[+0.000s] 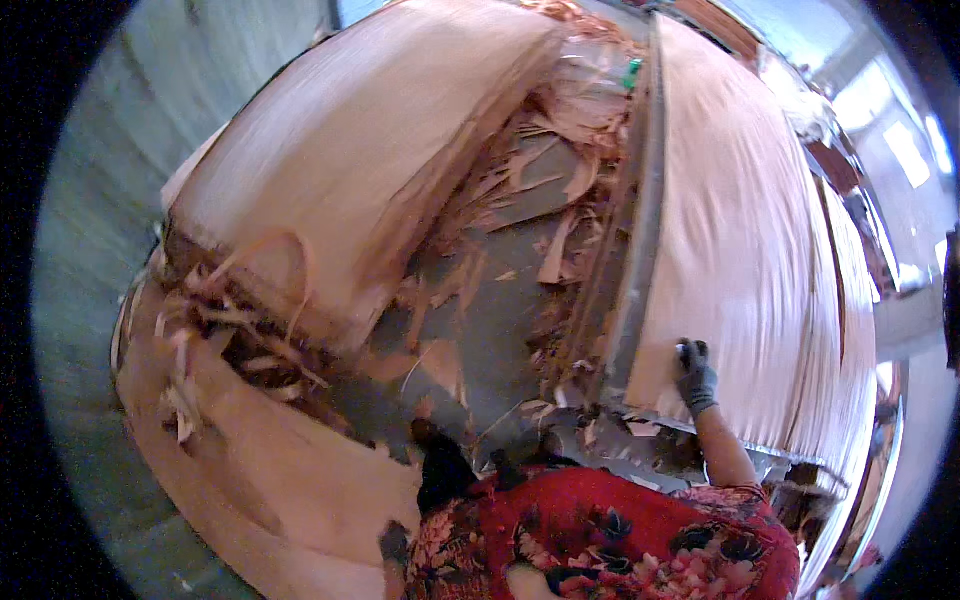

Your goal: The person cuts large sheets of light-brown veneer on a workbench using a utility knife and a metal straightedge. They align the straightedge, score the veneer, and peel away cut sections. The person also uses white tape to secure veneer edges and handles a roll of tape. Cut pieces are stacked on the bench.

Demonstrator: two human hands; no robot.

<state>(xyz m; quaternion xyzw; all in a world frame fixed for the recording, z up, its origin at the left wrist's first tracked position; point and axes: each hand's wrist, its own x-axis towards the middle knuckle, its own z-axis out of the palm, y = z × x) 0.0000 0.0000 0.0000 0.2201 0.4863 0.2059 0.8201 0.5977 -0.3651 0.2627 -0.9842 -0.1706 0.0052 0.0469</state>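
Observation:
My right hand (697,378), in a grey glove with dark fingertips, rests on the near end of a large pale wood veneer sheet (735,250) at the right. Its fingers point away from me and look slightly apart, with nothing visible gripped in them. What looks like my left hand (395,543), in a dark glove, shows low at the left beside my red flowered clothing. It is beside another tan veneer sheet (300,480). Its fingers are too dark and blurred to read, so whether it holds the sheet is unclear.
A tall stack of veneer (370,130) stands at the far left, its side edges ragged. Curled veneer strips (255,340) lie at its near corner. Torn scraps (550,170) litter the grey floor (490,310) between the stacks. A long rail-like edge (640,230) borders the right sheet.

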